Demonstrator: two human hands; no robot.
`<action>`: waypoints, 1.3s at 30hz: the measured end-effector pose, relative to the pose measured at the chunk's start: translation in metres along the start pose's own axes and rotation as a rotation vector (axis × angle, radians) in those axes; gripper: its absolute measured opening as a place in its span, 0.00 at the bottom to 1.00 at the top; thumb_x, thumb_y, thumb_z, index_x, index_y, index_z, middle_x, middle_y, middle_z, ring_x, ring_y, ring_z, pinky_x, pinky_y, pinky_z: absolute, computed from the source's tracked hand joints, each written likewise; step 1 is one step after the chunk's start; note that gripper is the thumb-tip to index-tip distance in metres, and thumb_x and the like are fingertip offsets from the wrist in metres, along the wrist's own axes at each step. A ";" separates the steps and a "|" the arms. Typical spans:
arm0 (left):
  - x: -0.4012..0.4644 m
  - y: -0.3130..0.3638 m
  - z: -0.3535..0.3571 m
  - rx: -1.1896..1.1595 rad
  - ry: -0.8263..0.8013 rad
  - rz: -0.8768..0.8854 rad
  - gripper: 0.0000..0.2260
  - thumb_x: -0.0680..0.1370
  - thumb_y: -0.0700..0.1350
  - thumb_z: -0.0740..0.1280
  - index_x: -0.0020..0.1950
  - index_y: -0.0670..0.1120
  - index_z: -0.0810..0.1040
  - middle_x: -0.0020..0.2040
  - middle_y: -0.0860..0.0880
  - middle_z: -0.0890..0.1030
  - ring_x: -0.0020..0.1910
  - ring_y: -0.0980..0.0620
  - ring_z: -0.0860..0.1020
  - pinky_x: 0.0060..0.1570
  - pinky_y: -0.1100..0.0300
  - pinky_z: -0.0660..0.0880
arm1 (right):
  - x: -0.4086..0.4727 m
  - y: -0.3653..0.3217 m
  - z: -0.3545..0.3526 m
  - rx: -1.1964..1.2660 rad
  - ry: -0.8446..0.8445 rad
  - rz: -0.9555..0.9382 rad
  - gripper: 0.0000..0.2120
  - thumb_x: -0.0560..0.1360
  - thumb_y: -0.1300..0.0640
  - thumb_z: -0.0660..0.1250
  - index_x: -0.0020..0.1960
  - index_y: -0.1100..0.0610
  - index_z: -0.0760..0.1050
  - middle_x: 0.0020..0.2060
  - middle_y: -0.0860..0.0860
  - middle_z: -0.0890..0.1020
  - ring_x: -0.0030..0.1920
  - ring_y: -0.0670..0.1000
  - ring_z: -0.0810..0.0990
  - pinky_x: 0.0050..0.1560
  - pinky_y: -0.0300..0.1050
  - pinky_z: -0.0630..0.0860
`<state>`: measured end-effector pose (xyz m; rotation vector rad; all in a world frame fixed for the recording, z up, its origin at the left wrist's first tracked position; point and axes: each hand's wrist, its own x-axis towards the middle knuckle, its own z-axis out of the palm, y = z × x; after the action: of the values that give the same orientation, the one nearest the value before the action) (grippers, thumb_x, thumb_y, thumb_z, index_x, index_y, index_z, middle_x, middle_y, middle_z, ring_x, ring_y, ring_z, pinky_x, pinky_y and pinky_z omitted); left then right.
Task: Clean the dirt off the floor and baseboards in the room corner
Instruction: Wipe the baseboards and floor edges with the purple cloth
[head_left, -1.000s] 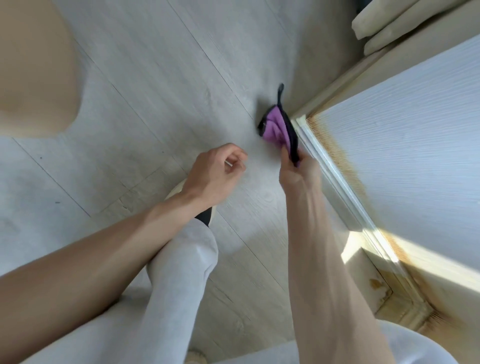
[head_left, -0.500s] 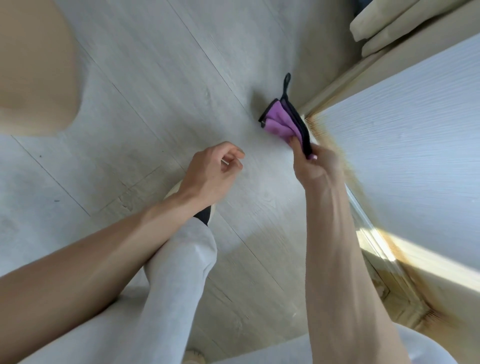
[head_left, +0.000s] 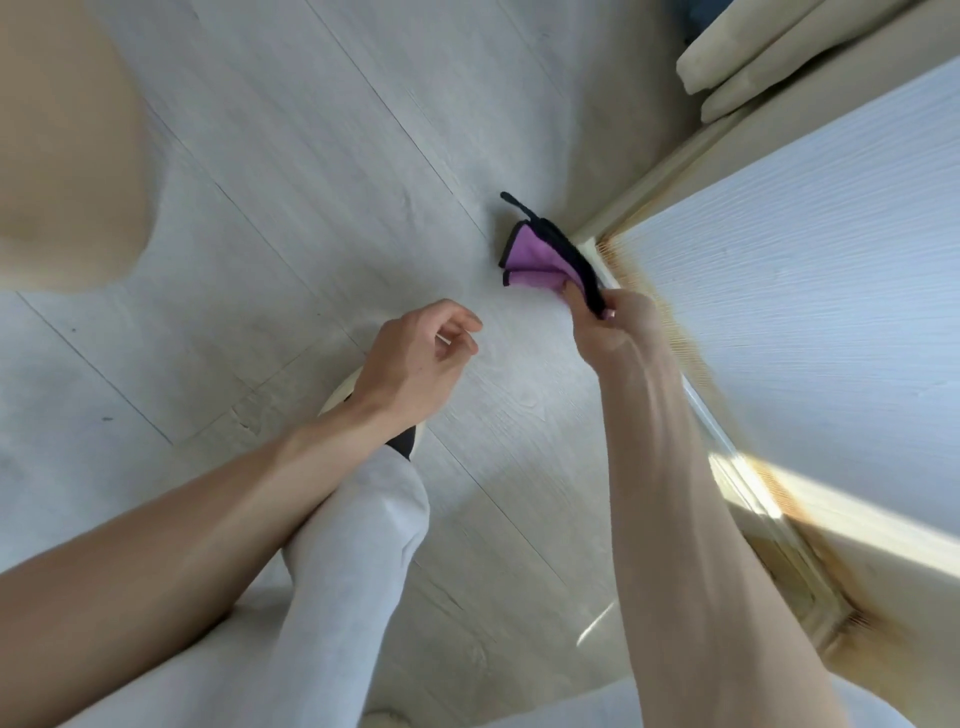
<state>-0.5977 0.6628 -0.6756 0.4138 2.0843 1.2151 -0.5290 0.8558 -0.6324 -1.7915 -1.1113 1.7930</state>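
**Right hand holds the cloth at the corner of the baseboard**

Head view: the right hand (head_left: 613, 325) pinches a folded purple cloth (head_left: 535, 257) with black edging, its fingers curled round the cloth's near end. The cloth lies against the pale plank floor (head_left: 322, 171), right beside the end of the cream baseboard (head_left: 597, 260), where it meets another strip at the corner. A black loop sticks out from the cloth's far end. Brownish-orange staining runs along the baseboard and the bottom edge of the white wall (head_left: 831, 322).

The left hand (head_left: 415, 364) hovers above the floor, well apart from the cloth, fingers loosely curled and holding nothing. Below it, a knee in light grey trousers (head_left: 353, 545) is bent over a pale slipper (head_left: 337, 400). Cream folded fabric (head_left: 753, 57) sits at the top right.
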 end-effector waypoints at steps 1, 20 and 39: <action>0.001 0.000 -0.001 0.002 0.006 0.003 0.08 0.79 0.41 0.66 0.54 0.50 0.82 0.45 0.57 0.85 0.41 0.57 0.82 0.51 0.58 0.78 | -0.002 0.008 0.002 0.166 -0.034 0.120 0.12 0.81 0.62 0.66 0.59 0.71 0.78 0.59 0.64 0.83 0.56 0.55 0.84 0.59 0.51 0.82; 0.014 0.013 0.023 -0.122 -0.352 0.078 0.16 0.81 0.57 0.69 0.43 0.46 0.75 0.33 0.55 0.73 0.31 0.57 0.70 0.34 0.58 0.66 | -0.057 0.066 -0.050 0.137 -0.353 0.268 0.26 0.80 0.41 0.65 0.63 0.64 0.77 0.51 0.57 0.82 0.53 0.56 0.81 0.52 0.53 0.81; 0.010 0.000 0.012 0.054 -0.114 0.024 0.06 0.83 0.53 0.63 0.55 0.54 0.77 0.51 0.55 0.82 0.43 0.57 0.80 0.49 0.52 0.78 | 0.007 0.045 -0.017 0.314 0.343 0.065 0.12 0.78 0.60 0.73 0.60 0.56 0.80 0.55 0.53 0.82 0.52 0.52 0.84 0.51 0.47 0.85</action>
<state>-0.5966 0.6755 -0.6836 0.5223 2.0234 1.1249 -0.5012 0.8372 -0.6681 -1.8616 -0.6091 1.5150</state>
